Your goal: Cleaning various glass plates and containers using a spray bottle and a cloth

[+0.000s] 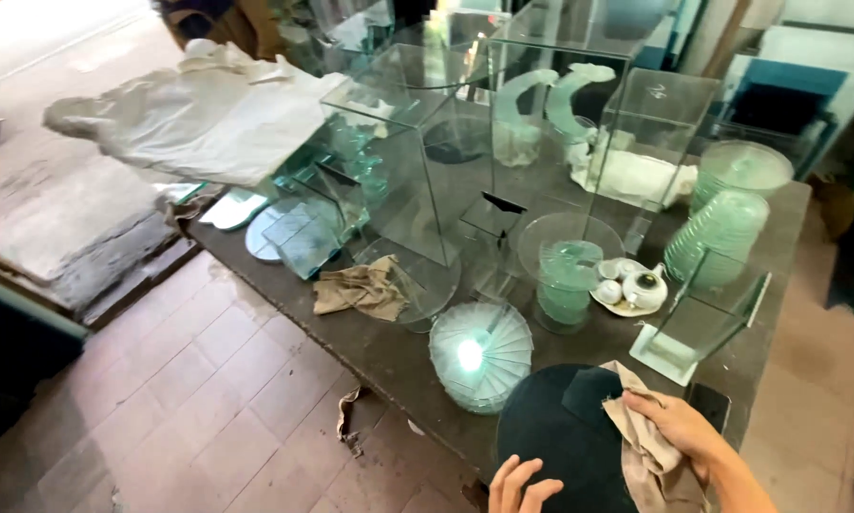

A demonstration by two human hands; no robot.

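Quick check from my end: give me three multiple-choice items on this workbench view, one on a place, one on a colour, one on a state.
1. Where does the brown rag lie?
A. on the table by the fanned glass stack
B. on the floor
C. inside a glass box

2. What colour is the round pane under the hands?
A. white
B. dark
C. red

3. What is the right hand doing?
A. hanging free
B. lifting the teapot
C. pressing a beige cloth on the pane

Answers: 1 A, it sits on the tabletop; 2 B, near black; 3 C, fingers lie on the cloth.

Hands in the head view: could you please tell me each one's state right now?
Left hand: open, fingers on the dark round glass pane.
Right hand: pressing a beige cloth rag onto it.
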